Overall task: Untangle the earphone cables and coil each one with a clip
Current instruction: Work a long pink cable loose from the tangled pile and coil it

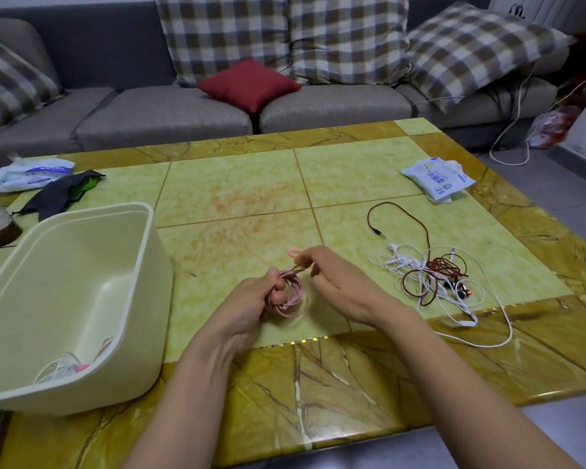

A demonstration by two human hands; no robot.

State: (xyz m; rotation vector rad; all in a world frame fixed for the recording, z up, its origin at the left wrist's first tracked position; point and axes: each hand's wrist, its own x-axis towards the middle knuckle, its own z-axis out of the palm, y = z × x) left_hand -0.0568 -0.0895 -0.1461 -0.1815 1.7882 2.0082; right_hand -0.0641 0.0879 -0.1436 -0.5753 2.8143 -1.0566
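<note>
My left hand grips a coiled pink earphone cable above the middle of the table. My right hand pinches the loose end of that cable at the top of the coil. A small pink clip lies on the table just beyond my right fingers. To the right, a white earphone cable and a dark red earphone cable lie tangled together in a heap.
A cream plastic bin stands at the left with a few cables in its bottom. A tissue pack lies at the far right, a plastic bag and dark cloth at the far left. A sofa runs behind the table.
</note>
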